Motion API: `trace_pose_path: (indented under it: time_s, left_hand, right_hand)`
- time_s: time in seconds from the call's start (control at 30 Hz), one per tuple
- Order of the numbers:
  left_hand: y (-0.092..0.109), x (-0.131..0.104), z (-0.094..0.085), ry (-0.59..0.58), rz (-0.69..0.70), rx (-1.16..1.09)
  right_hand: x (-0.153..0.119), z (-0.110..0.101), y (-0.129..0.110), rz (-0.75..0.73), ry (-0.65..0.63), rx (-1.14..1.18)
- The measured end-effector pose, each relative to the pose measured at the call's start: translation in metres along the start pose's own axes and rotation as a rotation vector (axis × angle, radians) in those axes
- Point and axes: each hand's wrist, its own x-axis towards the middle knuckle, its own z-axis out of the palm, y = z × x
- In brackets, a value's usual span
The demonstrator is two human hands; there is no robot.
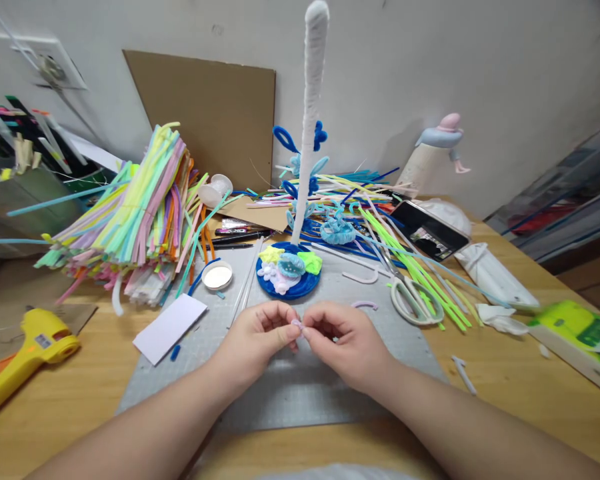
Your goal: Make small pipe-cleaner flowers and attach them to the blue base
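My left hand [267, 333] and my right hand [343, 340] meet over the grey cutting mat [280, 407]. Between their fingertips they pinch a small light purple pipe cleaner piece [297, 325], mostly covered by the fingers. Just beyond my hands sits a round blue base [307, 287] bearing yellow, green, white and light blue fuzzy shapes. A tall white wrapped post [313, 100] rises behind it, with blue loops and flowers beside it. Two curved light purple pipe cleaner pieces lie on the mat, one a short strip [365, 305] near my right hand.
Scissors [417, 301] lie at right by green pipe cleaners [410, 267] and a phone [427, 230]. At left are a yellow glue gun [35, 347], a white card [170, 328], a small white dish [217, 275] and a big pipe cleaner bundle [145, 207]. Cardboard [215, 113] leans on the wall.
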Motion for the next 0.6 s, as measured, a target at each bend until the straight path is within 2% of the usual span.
trace_pose_path:
  time_s: [0.1, 0.23, 0.3, 0.4, 0.5, 0.6]
  left_hand:
    - [0.005, -0.003, 0.0, 0.023, 0.076, 0.163]
    - [0.009, -0.008, 0.0, 0.048, 0.336, 0.523]
    - [0.01, -0.009, 0.0, 0.031, 0.42, 0.645]
    - [0.01, -0.007, -0.001, 0.058, 0.329, 0.597]
    - [0.007, -0.002, -0.001, 0.133, 0.121, 0.302]
    - [0.005, 0.001, 0.0, 0.155, 0.002, -0.019]
  right_hand:
    - [0.0, 0.003, -0.001, 0.167, 0.016, 0.171]
    - [0.001, 0.003, -0.005, 0.335, -0.018, 0.355]
    - [0.001, 0.002, -0.006, 0.394, -0.045, 0.403]
    - [0.003, 0.0, -0.003, 0.421, -0.081, 0.432]
    - [0.007, -0.002, 0.002, 0.396, -0.083, 0.443]
    - [0.008, -0.003, 0.008, 0.336, -0.033, 0.398]
